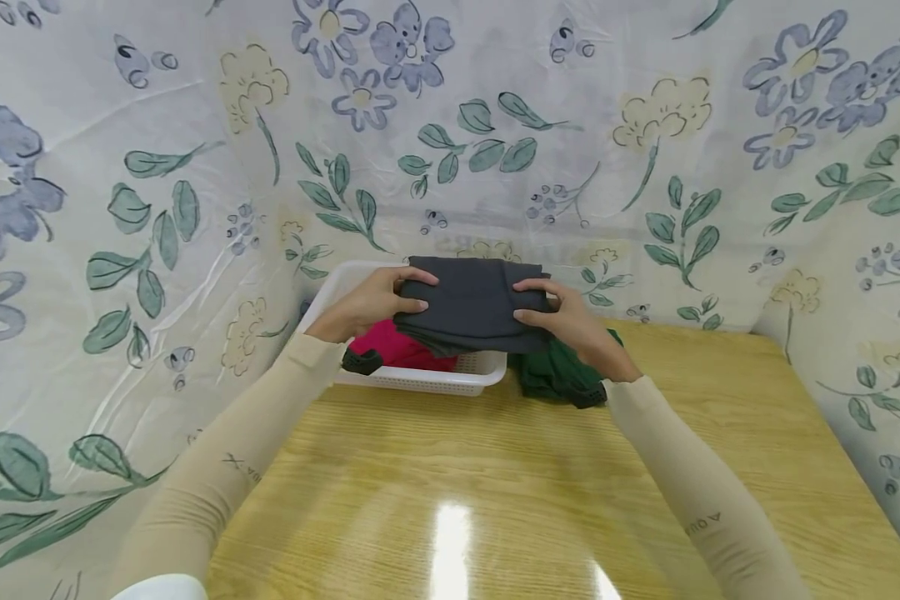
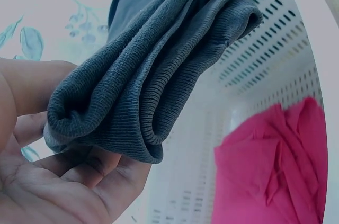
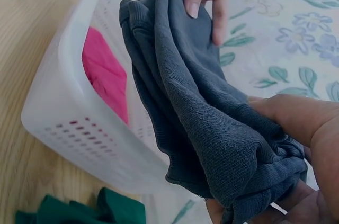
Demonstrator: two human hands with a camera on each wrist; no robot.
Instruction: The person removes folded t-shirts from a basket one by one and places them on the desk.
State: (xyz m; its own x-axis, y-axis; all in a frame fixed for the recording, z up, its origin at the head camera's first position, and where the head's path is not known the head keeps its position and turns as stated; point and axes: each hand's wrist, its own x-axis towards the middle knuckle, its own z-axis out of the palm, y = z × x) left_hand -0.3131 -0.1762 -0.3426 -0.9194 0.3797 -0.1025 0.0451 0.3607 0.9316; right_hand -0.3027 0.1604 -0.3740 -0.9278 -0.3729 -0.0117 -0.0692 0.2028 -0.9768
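Observation:
A dark grey folded garment (image 1: 474, 302), several layers thick, is held up above the white basket (image 1: 420, 382). My left hand (image 1: 375, 298) grips its left end, thumb on top and fingers beneath, as the left wrist view shows at the ribbed folds (image 2: 153, 75). At the opposite end my right hand (image 1: 570, 321) holds it the same way, with the thumb (image 3: 286, 115) over the cloth. Inside the basket lies a pink-red folded cloth (image 1: 397, 348), partly hidden under the grey garment.
A dark green cloth (image 1: 543, 373) lies on the wooden table (image 1: 435, 458) just right of the basket. Behind and to both sides hangs a white curtain (image 1: 465, 183) printed with flowers and leaves.

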